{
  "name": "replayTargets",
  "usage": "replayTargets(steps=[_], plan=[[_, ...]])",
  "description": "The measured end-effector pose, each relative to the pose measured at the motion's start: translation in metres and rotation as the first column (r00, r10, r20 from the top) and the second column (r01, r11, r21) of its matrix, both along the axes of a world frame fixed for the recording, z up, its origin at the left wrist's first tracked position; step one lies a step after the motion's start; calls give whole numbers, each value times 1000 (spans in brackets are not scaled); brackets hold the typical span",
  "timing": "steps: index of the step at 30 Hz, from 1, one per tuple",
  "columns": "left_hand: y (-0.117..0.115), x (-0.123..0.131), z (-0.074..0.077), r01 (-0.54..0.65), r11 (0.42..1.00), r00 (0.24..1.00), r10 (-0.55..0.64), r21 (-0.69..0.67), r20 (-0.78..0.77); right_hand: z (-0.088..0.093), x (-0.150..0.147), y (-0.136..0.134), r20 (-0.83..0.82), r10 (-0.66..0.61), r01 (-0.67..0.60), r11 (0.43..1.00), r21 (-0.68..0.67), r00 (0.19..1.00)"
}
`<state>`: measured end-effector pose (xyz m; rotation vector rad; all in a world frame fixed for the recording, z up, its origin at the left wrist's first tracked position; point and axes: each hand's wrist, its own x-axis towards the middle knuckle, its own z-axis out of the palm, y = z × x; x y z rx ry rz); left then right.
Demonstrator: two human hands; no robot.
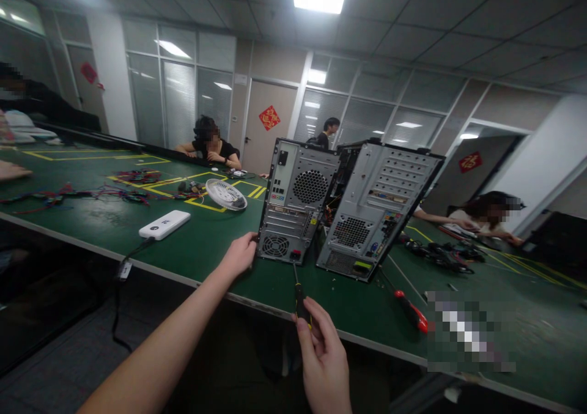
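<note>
My right hand point(322, 350) is wrapped round the black and yellow handle of a screwdriver point(299, 301). Its shaft points up and away, and the tip meets the lower back of a computer case point(293, 218) near the red power switch. Against that case's lower left edge, my left hand point(241, 255) holds on, with its fingertips partly hidden behind the side. The case stands upright with its rear panel, fan grille and ports facing me. Close on its right is a second computer case point(367, 218), also rear side towards me, its left side apparently uncovered.
A red and black screwdriver point(411, 312) lies on the green table point(202, 252), beside a blurred-out patch. To the left are a white power bank point(164, 224) with a black cable, a white round basket point(227, 195) and tangled wires point(123, 194). Black cables point(440, 252) lie right. Several people sit around.
</note>
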<state>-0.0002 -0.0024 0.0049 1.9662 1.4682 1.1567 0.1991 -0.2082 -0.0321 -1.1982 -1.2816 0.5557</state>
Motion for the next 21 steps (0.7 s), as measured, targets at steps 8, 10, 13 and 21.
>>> replayTargets(steps=[8,10,13,21], plan=[[0,0,1,-1,1000,1000,1,-7,-3,-1,1,2,14,-22,22,1000,9,1000],[-1,0,1,0,1000,1000,0,-3,-2,0,1,1,49,-36,36,999,12,998],[-2,0,2,-4,1000,1000,4,-6,-4,5,1,-1,151,-62,54,997,51,987],[-3,1,3,-17,1000,1000,17,8,-14,7,4,-1,99,-57,54,998,34,993]])
